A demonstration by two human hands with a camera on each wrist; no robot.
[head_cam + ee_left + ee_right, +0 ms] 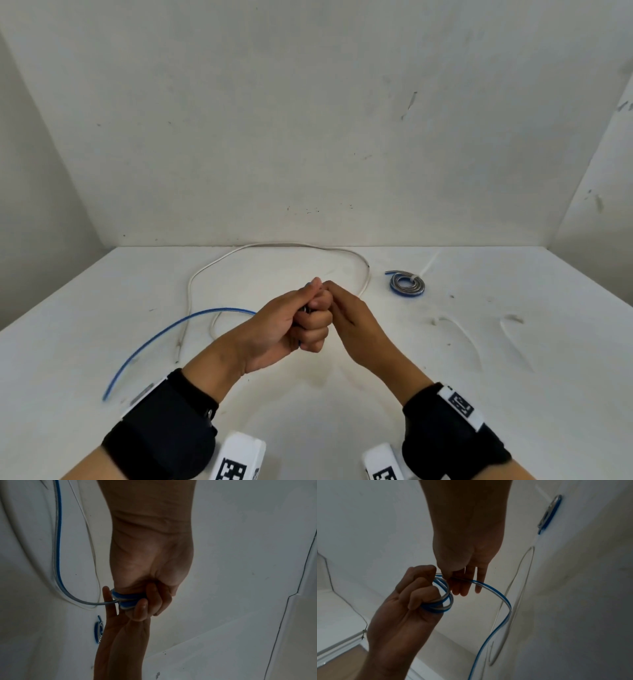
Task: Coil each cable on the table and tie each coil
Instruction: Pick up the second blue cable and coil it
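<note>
Cables are partly dealt with: one tied coil is lying on the desk. The left hand is clenching blue cable loops while the right hand is apparently pinching the strand. A white cable is waiting.

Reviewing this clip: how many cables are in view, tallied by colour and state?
Blue-and-silver cable, coiled and tied, lying on the white table: 1
Blue-and-silver cable, partly coiled in the left hand: 1
White cable, loose on the table: 1
Total: 3 cables
</note>
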